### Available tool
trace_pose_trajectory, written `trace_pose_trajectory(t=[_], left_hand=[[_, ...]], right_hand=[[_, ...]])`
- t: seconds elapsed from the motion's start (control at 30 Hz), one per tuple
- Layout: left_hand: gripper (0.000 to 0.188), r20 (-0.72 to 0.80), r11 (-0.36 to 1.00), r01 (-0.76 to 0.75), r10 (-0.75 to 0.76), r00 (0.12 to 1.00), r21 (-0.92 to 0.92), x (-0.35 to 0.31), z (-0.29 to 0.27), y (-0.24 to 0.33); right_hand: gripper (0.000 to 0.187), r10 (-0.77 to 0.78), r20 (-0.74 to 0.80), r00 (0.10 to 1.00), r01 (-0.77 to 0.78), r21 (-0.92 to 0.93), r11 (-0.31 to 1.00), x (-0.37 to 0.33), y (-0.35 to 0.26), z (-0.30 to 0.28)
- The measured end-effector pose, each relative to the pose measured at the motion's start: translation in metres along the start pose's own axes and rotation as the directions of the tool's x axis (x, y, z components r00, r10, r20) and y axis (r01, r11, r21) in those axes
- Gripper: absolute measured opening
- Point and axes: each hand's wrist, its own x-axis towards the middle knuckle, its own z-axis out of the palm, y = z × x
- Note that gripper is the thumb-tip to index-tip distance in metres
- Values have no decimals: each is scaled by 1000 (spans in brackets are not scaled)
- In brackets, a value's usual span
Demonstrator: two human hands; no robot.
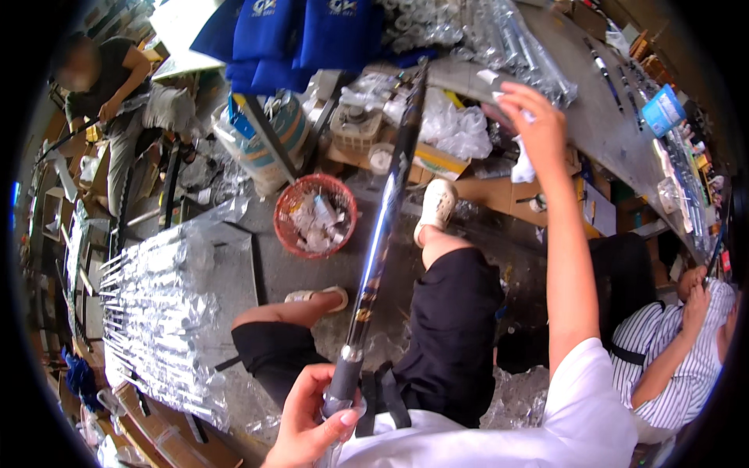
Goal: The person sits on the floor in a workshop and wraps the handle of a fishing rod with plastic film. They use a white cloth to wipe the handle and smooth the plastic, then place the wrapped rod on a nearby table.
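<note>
A long, glossy black-and-blue fishing rod (380, 234) slants up and away from my lap, with gold bands and a silver collar above its dark grey handle. My left hand (308, 417) is closed round the handle's lower end, where clear plastic shows by the thumb. Raised toward the bench edge, my right hand (538, 117) is off the rod, its fingers bent together on a limp white piece like cloth or tissue (523, 162). The fingers partly hide that piece.
A red basket (315, 215) of scraps stands on the floor. Plastic-wrapped rods (160, 312) lie at left; blue fabric bags (296, 35) hang ahead. The grey bench (581, 129) holds rods and a blue packet (663, 111). One person (109, 86) sits far left, another (671, 343) at right.
</note>
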Motion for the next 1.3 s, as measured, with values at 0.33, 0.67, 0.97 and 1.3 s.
trace_pose_trajectory(t=[0.33, 0.67, 0.97, 1.3], left_hand=[[43, 306, 960, 72, 16, 952, -271, 13, -13, -13], [43, 376, 921, 170, -28, 926, -351, 11, -11, -22], [47, 448, 903, 271, -102, 888, -333, 4, -15, -22], [44, 442, 885, 226, -26, 897, -406, 3, -13, -32]], right_hand=[[20, 368, 211, 906, -414, 626, 661, -91, -167, -40], [32, 162, 340, 926, -368, 726, 581, -135, -247, -64], [21, 162, 398, 903, -413, 699, 584, -140, -260, -71], [26, 153, 284, 947, -307, 651, 694, -151, -264, -70]])
